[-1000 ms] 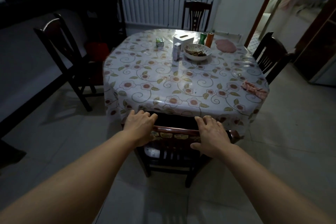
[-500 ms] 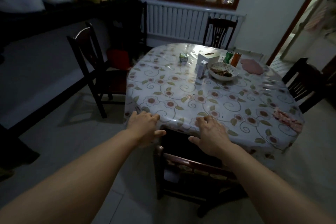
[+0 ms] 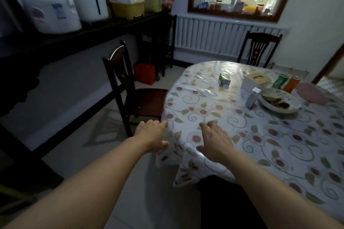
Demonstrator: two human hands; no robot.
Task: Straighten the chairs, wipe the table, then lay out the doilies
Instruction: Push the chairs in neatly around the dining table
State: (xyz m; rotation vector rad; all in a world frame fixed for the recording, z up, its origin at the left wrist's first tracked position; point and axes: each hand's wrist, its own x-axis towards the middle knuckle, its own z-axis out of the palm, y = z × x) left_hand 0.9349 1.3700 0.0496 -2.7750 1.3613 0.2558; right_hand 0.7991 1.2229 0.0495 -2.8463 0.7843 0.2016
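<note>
The table filled the right side of my view, its flowered cloth carrying a bowl, a tissue box and small packs, so I judged the wiping not yet done. The side chair stood pulled out and turned from the table edge; it needed straightening, I think. I saw no doilies laid out. The left hand and right hand hovered apart, fingers relaxed, holding nothing, reaching toward that chair.
</note>
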